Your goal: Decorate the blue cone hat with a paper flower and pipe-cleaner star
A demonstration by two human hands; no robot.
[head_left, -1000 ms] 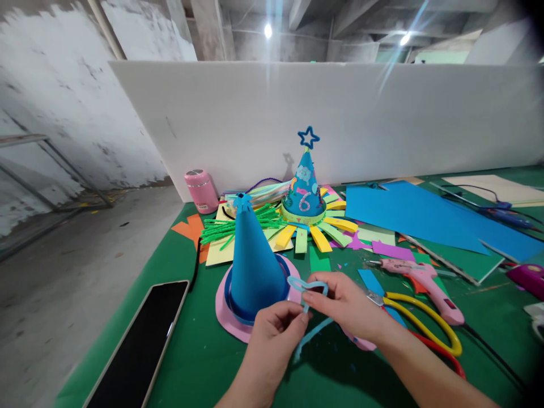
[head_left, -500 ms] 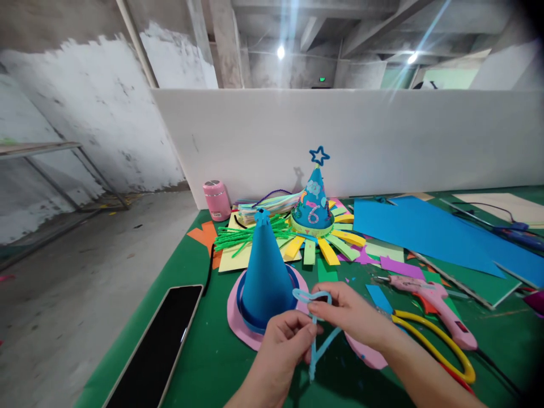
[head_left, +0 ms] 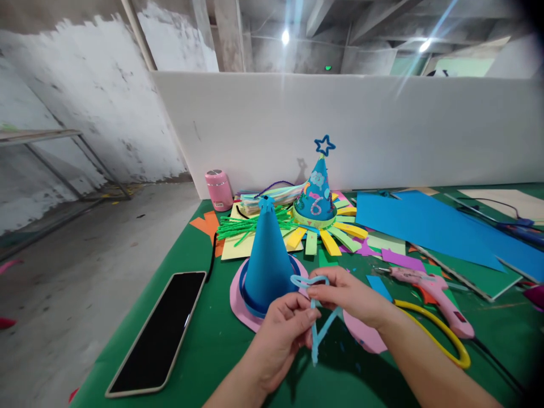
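Between my hands is a light blue pipe cleaner [head_left: 326, 328], bent into a loop at the top and a narrow point at the bottom. My left hand [head_left: 285, 326] pinches it at the middle, while my right hand [head_left: 346, 294] grips it just below the upper loop. Right behind my left hand stands a plain blue paper cone hat [head_left: 268, 263] on a pink brim [head_left: 237, 303]. Farther back is a decorated blue party hat [head_left: 315, 195] with a dark blue star on top and a fringe of yellow and green strips.
On the green table [head_left: 212, 357] lie a phone [head_left: 159, 331] at left and a pink glue gun [head_left: 433, 292] with yellow-handled scissors [head_left: 454, 345] at right. Behind are green pipe cleaners [head_left: 232, 226], a pink canister [head_left: 219, 190], blue sheets [head_left: 416, 226] and a white partition [head_left: 382, 130].
The view has tipped slightly downward, so the things on the table shift in the picture. Both hands keep their hold on the light blue pipe cleaner, whose shape looks nearly the same.
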